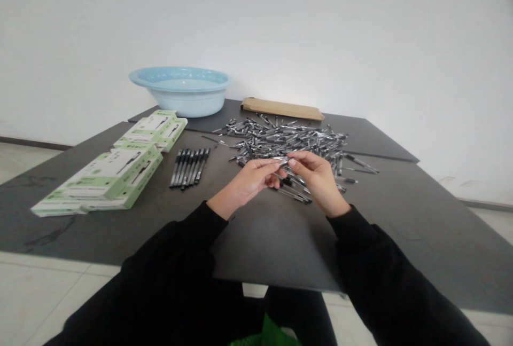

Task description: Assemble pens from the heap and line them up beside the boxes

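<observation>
My left hand (258, 178) and my right hand (315, 175) meet above the front of a large heap of pens (288, 140). Both are closed on a pen (284, 162), clear with dark parts, which the fingers partly cover. The heap is made of loose clear and black pens lying in all directions, and some stick out beneath my hands. To the left of my left hand, several capped pens (189, 168) lie side by side in a neat row.
Green and white pen boxes (104, 175) are stacked on the left of the dark table (272, 244). A light blue basin (188, 97) stands at the back left, and a flat brown cardboard piece (282, 109) lies behind the heap, near the wall.
</observation>
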`<act>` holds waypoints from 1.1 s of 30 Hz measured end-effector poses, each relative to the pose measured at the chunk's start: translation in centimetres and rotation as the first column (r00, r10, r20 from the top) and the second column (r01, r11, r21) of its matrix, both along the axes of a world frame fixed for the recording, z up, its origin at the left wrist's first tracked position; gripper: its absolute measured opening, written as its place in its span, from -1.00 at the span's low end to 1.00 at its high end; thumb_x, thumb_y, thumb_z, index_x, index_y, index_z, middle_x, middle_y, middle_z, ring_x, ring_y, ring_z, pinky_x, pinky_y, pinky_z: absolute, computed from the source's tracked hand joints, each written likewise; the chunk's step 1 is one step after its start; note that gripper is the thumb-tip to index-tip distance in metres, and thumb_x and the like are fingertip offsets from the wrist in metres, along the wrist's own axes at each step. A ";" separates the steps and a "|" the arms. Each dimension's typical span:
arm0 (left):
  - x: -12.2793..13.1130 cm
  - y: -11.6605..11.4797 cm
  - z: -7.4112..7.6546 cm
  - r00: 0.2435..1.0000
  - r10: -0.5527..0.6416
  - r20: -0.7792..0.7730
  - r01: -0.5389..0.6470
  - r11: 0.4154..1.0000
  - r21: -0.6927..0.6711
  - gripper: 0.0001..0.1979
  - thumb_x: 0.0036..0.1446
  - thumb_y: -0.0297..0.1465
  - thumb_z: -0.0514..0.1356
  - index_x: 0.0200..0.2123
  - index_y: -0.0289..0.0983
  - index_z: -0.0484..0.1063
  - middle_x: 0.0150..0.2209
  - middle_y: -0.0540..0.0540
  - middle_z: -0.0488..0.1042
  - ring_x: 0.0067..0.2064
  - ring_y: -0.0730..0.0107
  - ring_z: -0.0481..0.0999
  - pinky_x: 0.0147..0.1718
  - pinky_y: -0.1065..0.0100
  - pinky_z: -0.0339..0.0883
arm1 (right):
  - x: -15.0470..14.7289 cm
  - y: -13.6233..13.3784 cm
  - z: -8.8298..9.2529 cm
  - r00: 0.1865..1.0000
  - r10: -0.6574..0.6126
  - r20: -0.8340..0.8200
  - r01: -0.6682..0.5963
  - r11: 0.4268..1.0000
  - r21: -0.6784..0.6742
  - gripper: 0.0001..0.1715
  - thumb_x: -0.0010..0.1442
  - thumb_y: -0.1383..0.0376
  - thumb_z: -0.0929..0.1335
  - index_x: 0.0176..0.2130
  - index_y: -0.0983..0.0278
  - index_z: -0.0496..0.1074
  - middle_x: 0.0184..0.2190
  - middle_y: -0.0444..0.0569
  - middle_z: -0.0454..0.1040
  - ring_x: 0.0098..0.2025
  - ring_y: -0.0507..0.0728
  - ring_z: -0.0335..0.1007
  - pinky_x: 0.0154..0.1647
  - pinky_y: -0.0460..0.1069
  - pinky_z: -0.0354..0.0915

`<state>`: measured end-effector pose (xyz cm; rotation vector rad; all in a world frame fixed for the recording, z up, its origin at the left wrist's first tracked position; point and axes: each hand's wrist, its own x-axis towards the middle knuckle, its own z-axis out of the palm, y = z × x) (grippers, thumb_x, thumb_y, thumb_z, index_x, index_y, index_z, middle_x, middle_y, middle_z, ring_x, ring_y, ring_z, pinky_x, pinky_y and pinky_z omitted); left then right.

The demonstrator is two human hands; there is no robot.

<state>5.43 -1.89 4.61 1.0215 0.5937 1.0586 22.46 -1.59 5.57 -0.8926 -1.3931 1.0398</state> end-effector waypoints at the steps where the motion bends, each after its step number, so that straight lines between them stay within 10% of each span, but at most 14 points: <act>1: 0.0 0.0 0.0 1.000 0.004 -0.008 -0.004 1.000 0.004 -0.78 0.04 -0.33 0.35 -0.31 -0.38 0.54 -0.46 -0.04 0.51 -0.53 0.54 0.43 -0.47 0.40 0.21 | 0.0 0.0 0.0 1.000 -0.004 0.005 0.004 1.000 0.002 -0.67 -0.01 0.10 0.53 -0.27 0.22 0.57 -0.37 -0.09 0.57 -0.34 0.07 0.44 -0.23 0.02 0.37; 27: -0.4 0.0 0.5 0.974 0.144 -0.177 -0.100 0.966 0.237 -0.75 0.13 -0.24 0.27 -0.23 -0.31 0.52 -0.54 0.06 0.31 -0.50 0.54 0.28 -0.45 0.42 0.16 | 0.1 -0.4 0.5 0.992 0.055 0.112 -0.056 0.998 0.006 -0.68 -0.01 0.04 0.52 -0.39 0.23 0.55 -0.39 -0.06 0.59 -0.31 0.12 0.46 -0.18 0.06 0.35; 33: -1.1 0.1 1.1 0.926 0.259 -0.276 -0.188 0.947 0.259 -0.77 0.21 -0.23 0.16 -0.32 -0.29 0.44 -0.44 -0.01 0.35 -0.44 0.50 0.34 -0.47 0.43 0.16 | 6.5 1.5 2.3 0.769 -0.484 0.417 0.315 0.856 0.410 -0.71 0.12 0.08 0.42 -0.40 0.26 0.54 -0.39 -0.03 0.54 -0.33 0.12 0.40 -0.21 0.04 0.30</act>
